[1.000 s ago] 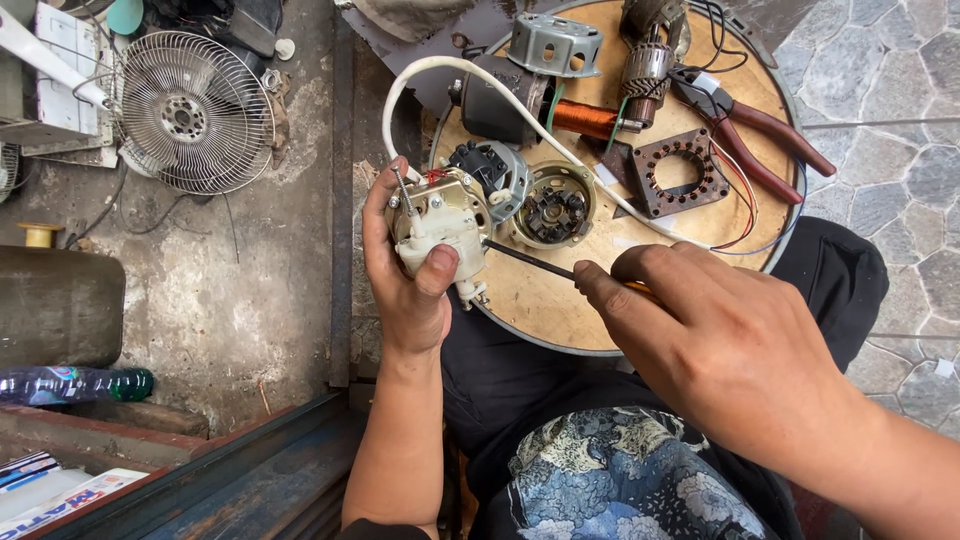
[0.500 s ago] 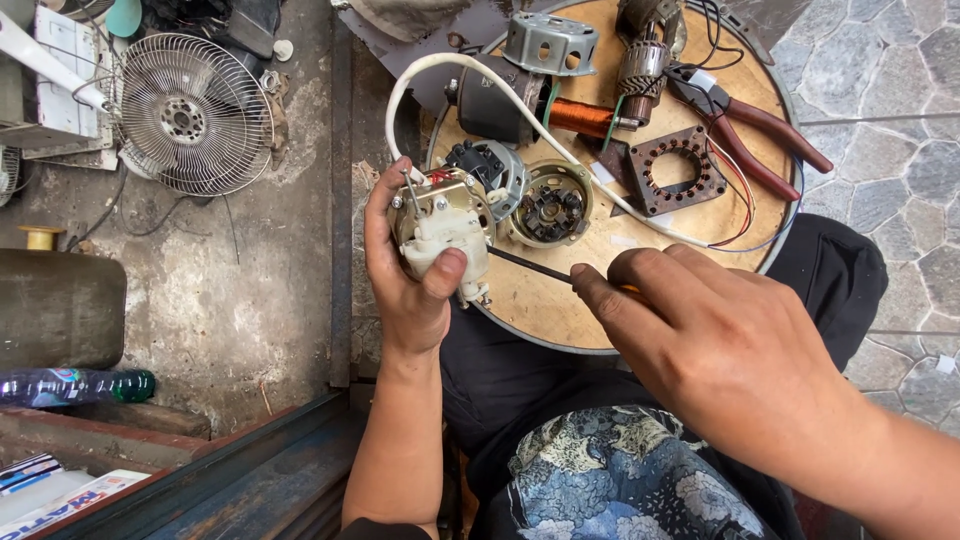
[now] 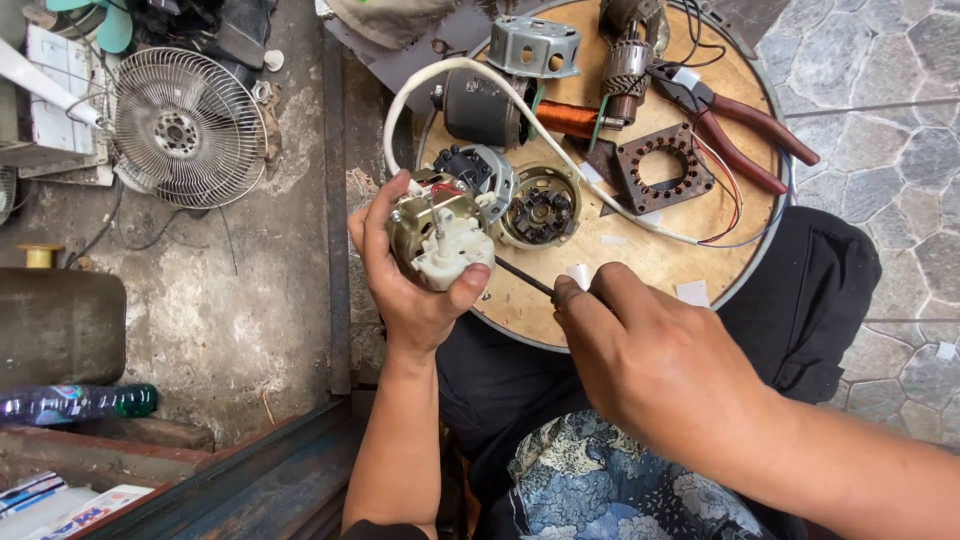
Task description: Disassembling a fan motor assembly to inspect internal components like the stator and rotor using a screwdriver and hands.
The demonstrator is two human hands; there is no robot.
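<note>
— What do the hands have hold of?

— The left hand (image 3: 415, 290) sits centre-left of the frame, fingers curled shut round a small fan motor (image 3: 437, 235) with a brass-coloured body and a white plastic gear housing facing the camera; the thumb presses on the housing's lower right corner; the motor is lifted just off the near-left edge of the round wooden bench (image 3: 640, 250).

— And the other?

— The right hand (image 3: 650, 365) comes in from the lower right, closed on the handle of a screwdriver (image 3: 525, 280); only the dark thin shaft shows, running up-left from the fingertips, and its tip ends just beside the white housing; whether it touches I cannot tell.

— What lies about them?

— Just right of the held motor, on the bench, a round end cap with a dark centre (image 3: 540, 212); behind it a dark cylinder (image 3: 480, 108) and a copper-wound coil (image 3: 565, 118); a white cable (image 3: 440, 80) loops over the bench's upper left and runs down to the right; a square stator ring with holes (image 3: 660, 165) lies right of centre; red-handled pliers (image 3: 745, 125) rest at the upper right; a grey metal cap (image 3: 535, 45) stands at the top edge.

— Off the bench?

— A wire fan guard (image 3: 185, 128) on the concrete floor at upper left; a plastic bottle (image 3: 75, 402) lying at lower left.
</note>
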